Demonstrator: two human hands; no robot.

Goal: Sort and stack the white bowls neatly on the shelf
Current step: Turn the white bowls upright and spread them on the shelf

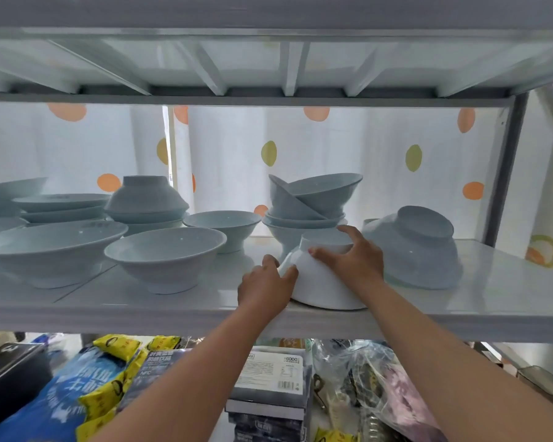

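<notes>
**Grip.** The right hand point(353, 255) lies over the raised foot of the overturned bowl point(323, 283), fingers curled round the foot's far side and thumb pressed on its near edge. The left hand point(264, 283) is curled against the bowl's left flank, thumb and fingertips clasping the wall low down, near the rim. Both hands hold this one bowl.

**Item held.** A white glazed bowl, mouth down, at the front edge of the shelf point(492, 301). Whether its rim rests flat on the board or is tipped slightly off it cannot be told from this view.

**Handling (judged).** It looks ceramic — stiff, brittle and fairly weighty for its size, with a slick glaze. The foot ring and the rim probably give the surest hold, since a grip on the smooth flank alone may slide. The bowl is close to the shelf lip, so a slip here could send it over.

**Neighbours.**
- Just behind stands a leaning pile point(310, 199) of nested bowls, its upper ones tilted and liable to shift if knocked.
- To the right, beside the right wrist, is an inverted bowl stack point(419, 247).
- To the left are an upright bowl point(165, 250), a wide shallow bowl point(51, 244), a small footed bowl point(222, 221) and a capped stack point(146, 193) topped by an inverted bowl.
- At the far left are plates point(58, 202).

**Below.** The lower tier holds yellow packets point(115, 346) and boxes point(268, 378).
</notes>
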